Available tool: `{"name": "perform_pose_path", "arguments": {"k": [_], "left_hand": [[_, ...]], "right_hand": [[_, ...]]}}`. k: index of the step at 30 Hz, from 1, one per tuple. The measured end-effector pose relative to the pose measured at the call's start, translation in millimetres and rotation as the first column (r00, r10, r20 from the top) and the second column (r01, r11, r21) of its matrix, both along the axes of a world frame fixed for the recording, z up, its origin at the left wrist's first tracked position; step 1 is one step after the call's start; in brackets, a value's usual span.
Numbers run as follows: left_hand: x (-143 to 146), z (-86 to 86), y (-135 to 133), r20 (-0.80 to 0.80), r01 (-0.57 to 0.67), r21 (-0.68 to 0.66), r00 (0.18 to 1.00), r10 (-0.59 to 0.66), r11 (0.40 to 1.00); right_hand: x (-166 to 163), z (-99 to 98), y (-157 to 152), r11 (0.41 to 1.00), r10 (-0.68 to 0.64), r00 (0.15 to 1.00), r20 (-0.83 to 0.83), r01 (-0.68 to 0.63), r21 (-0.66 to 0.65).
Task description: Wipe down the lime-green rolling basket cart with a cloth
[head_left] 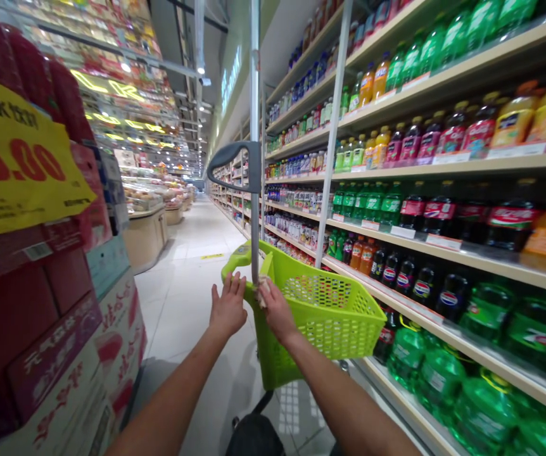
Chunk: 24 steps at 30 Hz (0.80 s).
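A lime-green shopping basket (pixel 282 342) on wheels stands in front of me, with perforated sides. From its near left end rises a metal pole (pixel 254 221) carrying a dark grey loop handle (pixel 220 170). My right hand (pixel 275 310) is closed on a pale crumpled cloth (pixel 262 292), pressed at the foot of the pole by the basket rim. My left hand (pixel 228 307) lies against the rim's left corner, its fingers stretched and apart, holding nothing.
Shelves (pixel 448 164) of bottled drinks run along the right, close to the basket. Stacked drink cartons (pixel 45 329) with a yellow price sign (pixel 21 158) stand on the left. The white tiled aisle (pixel 192 240) stretches ahead, past wooden display counters (pixel 147 237).
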<state>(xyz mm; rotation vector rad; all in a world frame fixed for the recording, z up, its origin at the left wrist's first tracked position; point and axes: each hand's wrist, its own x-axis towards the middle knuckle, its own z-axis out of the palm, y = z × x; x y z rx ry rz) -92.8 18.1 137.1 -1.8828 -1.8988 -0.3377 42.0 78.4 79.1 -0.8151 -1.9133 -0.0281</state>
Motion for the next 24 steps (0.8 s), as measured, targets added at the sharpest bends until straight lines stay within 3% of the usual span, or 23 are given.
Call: {"name": "perform_pose_path", "arguments": {"k": [2, 4, 6, 11, 13, 15, 20, 22, 24], "left_hand": [[1, 0.1, -1, 0.004, 0.001, -0.010, 1.000, -0.001, 1.000], [4, 0.8, -1, 0.022, 0.002, -0.020, 1.000, -0.002, 1.000], [7, 1.3, 0, 0.043, 0.001, -0.021, 0.999, 0.000, 1.000], [10, 1.8, 0, 0.026, 0.020, -0.029, 0.999, -0.019, 0.999], [9, 1.6, -2, 0.001, 0.035, -0.030, 0.999, -0.035, 0.999], [8, 0.9, -3, -0.011, 0.040, -0.019, 0.999, -0.040, 0.999], [8, -3.7, -2, -0.004, 0.010, 0.035, 1.000, -0.010, 0.999], [9, -5.9, -1, -0.007, 0.007, 0.053, 1.000, -0.007, 0.999], [12, -7.5, 0, -0.010, 0.004, 0.065, 1.000, -0.003, 0.998]], "right_hand": [[38, -18.0, 3, 1.000, -0.019, 1.000, 0.004, 0.019, -0.003], [69, -31.1, 8, 0.992, -0.119, 0.990, -0.078, 0.116, -0.044], [77, -32.7, 10, 0.983, -0.178, 0.976, -0.126, 0.171, -0.070], [11, -3.8, -3, 0.998, -0.063, 0.996, -0.058, 0.064, 0.018], [-7, -3.8, -12, 0.995, -0.032, 0.999, -0.009, 0.032, 0.090], [-4, -23.4, -20, 0.991, -0.032, 0.998, 0.061, 0.024, 0.131], [48, -101.8, -34, 0.995, 0.000, 0.951, 0.308, -0.032, 0.099], [62, -103.1, -35, 0.997, -0.027, 0.953, 0.301, 0.003, 0.078], [68, -82.7, -31, 0.995, -0.071, 0.971, 0.228, 0.053, 0.084]]}}
